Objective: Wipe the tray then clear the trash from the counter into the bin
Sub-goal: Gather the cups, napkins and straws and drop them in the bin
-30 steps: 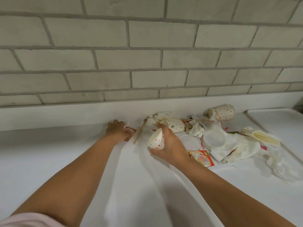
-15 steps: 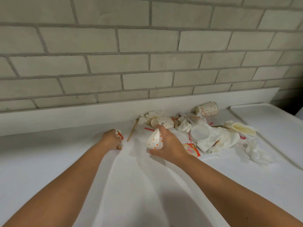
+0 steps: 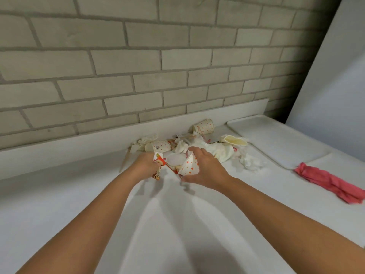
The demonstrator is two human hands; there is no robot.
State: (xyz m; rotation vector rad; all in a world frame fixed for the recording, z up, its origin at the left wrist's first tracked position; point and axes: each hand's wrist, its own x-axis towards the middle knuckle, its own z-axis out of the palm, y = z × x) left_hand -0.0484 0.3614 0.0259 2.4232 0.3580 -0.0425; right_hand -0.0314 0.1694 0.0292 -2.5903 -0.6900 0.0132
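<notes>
The left hand (image 3: 146,166) is closed in a fist around a crumpled packet (image 3: 158,159) of thin, glossy paper, white with orange print; its ends stick out above and below the fingers. The right hand (image 3: 207,172) grips a paper cup (image 3: 190,167), white with orange dots and squeezed into a cone shape, with the thumb on its front. The two hands are near each other but do not touch, and a round, cloudy plastic lid (image 3: 174,159) lies flat between them.

Behind the hands, the trash sits in a loose pile on the smooth white counter (image 3: 79,194), close to the brick wall (image 3: 138,66). There are soft wrinkled napkins (image 3: 221,154), a dotted cup on its side (image 3: 158,146), another dotted cup (image 3: 204,126) by the counter's low back edge, and a flattened cup (image 3: 235,140) showing its cream inside. A thin wooden stick (image 3: 125,162) lies left of the pile.

The tray (image 3: 276,143), white with rounded corners, rests flat on the counter right of the pile. A pink cloth (image 3: 331,181), bunched into a long roll, lies just beside its near corner.
</notes>
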